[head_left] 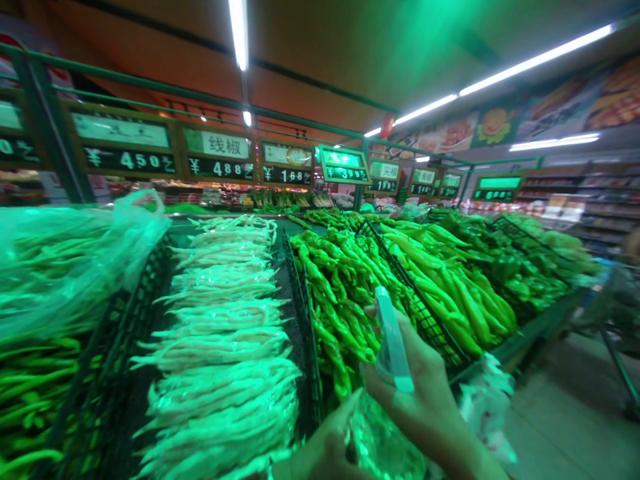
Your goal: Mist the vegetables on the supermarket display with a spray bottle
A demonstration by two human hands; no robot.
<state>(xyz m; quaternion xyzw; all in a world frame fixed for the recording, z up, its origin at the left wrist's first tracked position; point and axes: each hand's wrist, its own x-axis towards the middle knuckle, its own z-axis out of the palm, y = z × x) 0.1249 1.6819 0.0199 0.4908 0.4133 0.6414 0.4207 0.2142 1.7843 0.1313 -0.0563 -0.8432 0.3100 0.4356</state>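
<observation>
My right hand (430,393) holds a slim phone (393,340) upright over a bin of wrinkled green chillies (345,293). At the bottom edge my left hand (325,450) grips a clear plastic bag (385,443) that hangs between the two hands. The bag's contents cannot be made out. Left of the chillies lie packs of pale white beans (225,333) in a black mesh bin.
Black wire dividers (300,293) separate the bins. Smooth green peppers (450,280) fill the bins to the right, long green beans (30,387) the far left under a plastic sheet (65,260). Price signs (220,155) hang above. A cart (617,313) stands in the aisle at right.
</observation>
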